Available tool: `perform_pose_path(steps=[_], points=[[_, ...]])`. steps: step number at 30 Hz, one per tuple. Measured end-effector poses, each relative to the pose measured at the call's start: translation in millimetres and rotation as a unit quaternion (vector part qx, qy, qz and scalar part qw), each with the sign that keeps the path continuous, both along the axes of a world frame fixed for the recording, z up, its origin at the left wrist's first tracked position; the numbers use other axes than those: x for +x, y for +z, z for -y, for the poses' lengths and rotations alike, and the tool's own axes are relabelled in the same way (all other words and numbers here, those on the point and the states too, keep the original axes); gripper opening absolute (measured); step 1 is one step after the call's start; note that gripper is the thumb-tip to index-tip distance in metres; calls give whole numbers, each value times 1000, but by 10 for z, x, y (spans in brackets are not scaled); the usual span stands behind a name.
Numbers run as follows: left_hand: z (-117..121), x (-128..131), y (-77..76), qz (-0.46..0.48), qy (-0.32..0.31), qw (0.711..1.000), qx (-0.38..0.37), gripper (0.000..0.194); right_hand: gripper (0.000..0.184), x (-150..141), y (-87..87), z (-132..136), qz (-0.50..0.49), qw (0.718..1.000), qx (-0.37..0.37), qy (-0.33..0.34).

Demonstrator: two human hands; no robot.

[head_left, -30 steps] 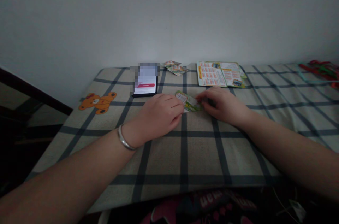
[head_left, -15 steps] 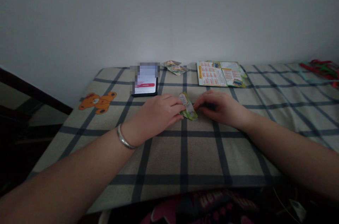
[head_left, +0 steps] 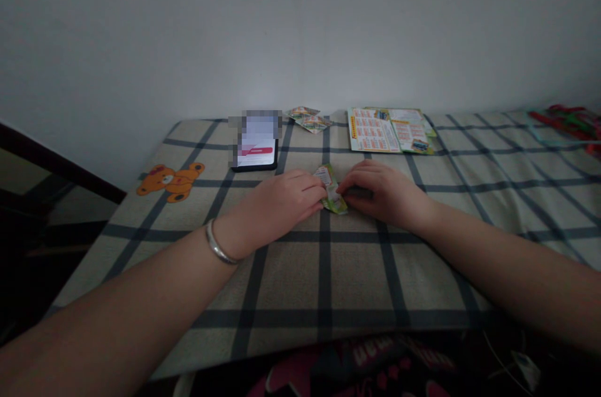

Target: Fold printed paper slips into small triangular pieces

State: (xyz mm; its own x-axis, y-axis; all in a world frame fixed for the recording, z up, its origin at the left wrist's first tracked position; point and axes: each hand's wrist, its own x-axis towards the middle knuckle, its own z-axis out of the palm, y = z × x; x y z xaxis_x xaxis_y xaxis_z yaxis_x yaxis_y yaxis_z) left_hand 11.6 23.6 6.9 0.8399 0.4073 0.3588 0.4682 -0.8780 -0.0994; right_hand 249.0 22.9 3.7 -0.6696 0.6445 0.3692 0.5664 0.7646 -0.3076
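Between my hands, in the middle of the checked cloth, lies a small green-and-white printed paper (head_left: 331, 186). It looks creased, and its two side edges are covered by fingers. My left hand (head_left: 291, 200), with a silver bangle at the wrist, is closed over the paper's left edge, fingers pressed together. From the other side my right hand (head_left: 380, 189) pinches the right edge between thumb and fingertips. The inner side of the left fingers is hidden.
A phone (head_left: 256, 149) with a lit screen lies behind my left hand. Against the wall are small printed packets (head_left: 312, 121) and printed sheets (head_left: 392, 131). An orange bear cutout (head_left: 171, 181) sits left; red and green items (head_left: 573, 124) lie far right.
My right hand has moved slightly left and now grips the paper's right edge, which looks more crumpled. My left hand stays on the left edge.
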Motion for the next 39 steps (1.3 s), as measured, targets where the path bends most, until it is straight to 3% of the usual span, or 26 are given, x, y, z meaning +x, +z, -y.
perform_pose_path(steps=[8, 13, 21, 26, 32, 39], points=[[34, 7, -15, -55, 16, 997, 56, 9, 14, -23, -33, -14, 4, 999, 32, -7], [50, -4, 40, -62, -27, 995, 76, 15, 13, -34, -28, -6, 11, 999, 39, -11], [-30, -46, 4, -8, -76, 997, 8, 19, 13, -19, 17, 21, 56, 996, 66, -11], [-68, -60, -30, 22, -69, 996, -45, 20, 14, 12, 19, -11, 62, 995, 84, 2], [-65, -49, -15, 9, -64, 997, 34, 19, 14, -23, 86, 40, 72, 991, 111, 23], [-99, -53, -11, -23, -39, 998, 45, 14, 19, -37, 68, 70, 108, 987, 114, 34]])
